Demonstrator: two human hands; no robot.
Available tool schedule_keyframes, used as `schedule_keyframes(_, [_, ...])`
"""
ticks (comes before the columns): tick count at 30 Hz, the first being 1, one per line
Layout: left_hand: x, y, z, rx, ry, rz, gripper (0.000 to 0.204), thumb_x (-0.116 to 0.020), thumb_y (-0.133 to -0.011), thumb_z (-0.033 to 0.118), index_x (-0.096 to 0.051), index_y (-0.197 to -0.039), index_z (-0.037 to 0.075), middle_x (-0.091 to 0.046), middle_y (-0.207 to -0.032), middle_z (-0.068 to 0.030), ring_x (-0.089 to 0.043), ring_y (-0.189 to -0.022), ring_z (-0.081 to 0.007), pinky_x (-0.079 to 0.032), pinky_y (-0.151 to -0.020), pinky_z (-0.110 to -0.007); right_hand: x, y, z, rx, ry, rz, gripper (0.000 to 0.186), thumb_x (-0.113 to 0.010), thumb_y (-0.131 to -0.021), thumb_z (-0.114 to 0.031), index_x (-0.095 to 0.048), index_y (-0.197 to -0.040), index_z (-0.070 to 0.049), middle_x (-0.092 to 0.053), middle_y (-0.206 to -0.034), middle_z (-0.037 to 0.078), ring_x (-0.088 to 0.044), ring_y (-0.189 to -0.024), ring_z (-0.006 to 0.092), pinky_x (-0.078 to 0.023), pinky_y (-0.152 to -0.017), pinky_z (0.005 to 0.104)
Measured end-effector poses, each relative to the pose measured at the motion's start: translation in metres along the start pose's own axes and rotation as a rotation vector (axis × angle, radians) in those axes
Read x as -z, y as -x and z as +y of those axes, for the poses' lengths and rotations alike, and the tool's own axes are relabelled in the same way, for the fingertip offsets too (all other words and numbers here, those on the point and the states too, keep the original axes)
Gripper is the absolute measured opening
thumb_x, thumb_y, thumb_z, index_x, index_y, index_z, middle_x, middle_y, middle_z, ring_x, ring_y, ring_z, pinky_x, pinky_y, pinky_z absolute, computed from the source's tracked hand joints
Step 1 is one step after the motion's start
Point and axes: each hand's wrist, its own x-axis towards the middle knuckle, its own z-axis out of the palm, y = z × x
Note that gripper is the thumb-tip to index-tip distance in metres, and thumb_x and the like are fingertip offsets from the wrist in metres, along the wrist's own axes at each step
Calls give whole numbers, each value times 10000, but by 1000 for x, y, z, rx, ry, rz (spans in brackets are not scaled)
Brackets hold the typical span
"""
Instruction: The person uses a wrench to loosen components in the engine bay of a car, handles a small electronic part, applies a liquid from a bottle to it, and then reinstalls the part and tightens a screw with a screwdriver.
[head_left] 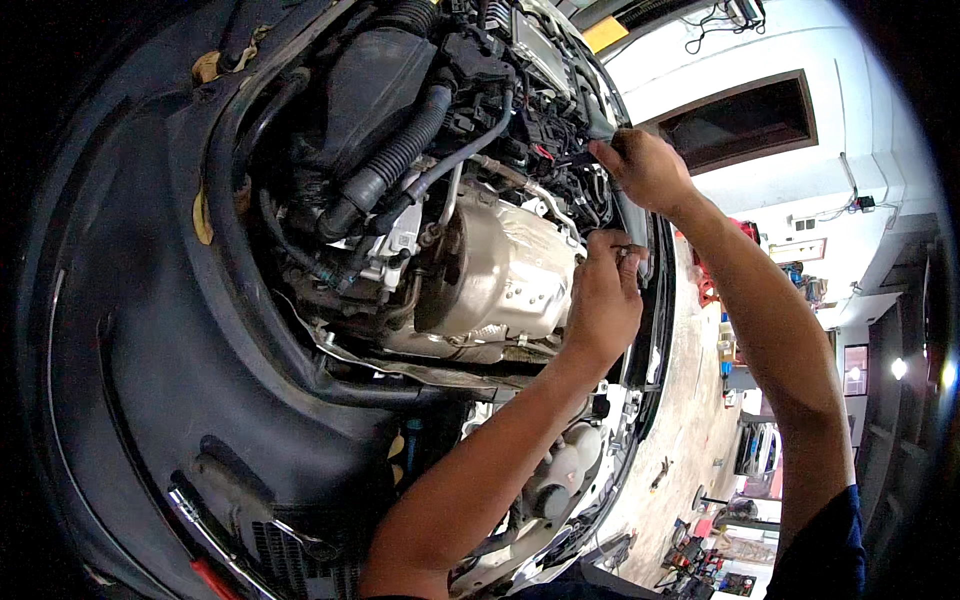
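My left hand (605,300) is closed at the right edge of the engine bay, beside a silver metal canister (505,275), pinching a small dark piece too hidden to name. Higher up, my right hand (645,170) has its fingers curled around something dark that I cannot make out, among black connectors and wiring (540,130). A ribbed black hose (390,155) and a thinner grey hose (465,150) run left of my hands. Both forearms come from the lower part of the view.
A ratchet (298,535), a red-handled tool (215,580) and another metal tool (195,510) lie on the black cover (130,400) at lower left. A fluid reservoir (560,470) sits below my left forearm. Beyond the car are a workshop floor (665,420), equipment and a wall window (730,110).
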Motion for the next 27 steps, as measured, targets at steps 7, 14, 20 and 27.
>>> schedule_keyframes(7, [3, 2, -5, 73, 29, -20, 114, -582, -909, 68, -552, -932, -40, -676, -779, -150, -672, -697, -238, -515, -654, -336, -21, -1, 11, 193, 48, 191, 352, -521, -959, -345, -535, -979, 7, -622, -779, 247, -621, -808, 431, -478, -683, 468])
schedule_keyframes(14, [-2, 6, -11, 80, -137, 70, 122, -610, -849, 94, -634, -789, -9, -654, -733, -187, -645, -716, -365, -500, -718, -448, -31, -7, 18, 366, -195, 220, 485, -493, -962, -469, -553, -897, 8, -560, -651, 124, -544, -615, 210, -461, -623, 371])
schedule_keyframes(20, [0, 7, 0, 48, -127, 7, 154, -622, -838, 135, -679, -807, -5, -656, -798, -230, -641, -783, -401, -503, -753, -461, -15, -26, 37, 155, 128, 81, 389, -493, -989, -365, -560, -953, 16, -540, -658, 168, -466, -563, 172, -438, -588, 362])
schedule_keyframes(27, [2, 5, -2, 95, -181, 14, 178, -608, -859, 148, -683, -816, -8, -657, -809, -237, -642, -790, -405, -503, -762, -468, -5, -39, 22, 0, 260, -129, 394, -472, -1002, -372, -509, -1161, -14, -600, -857, 111, -517, -707, 148, -462, -680, 344])
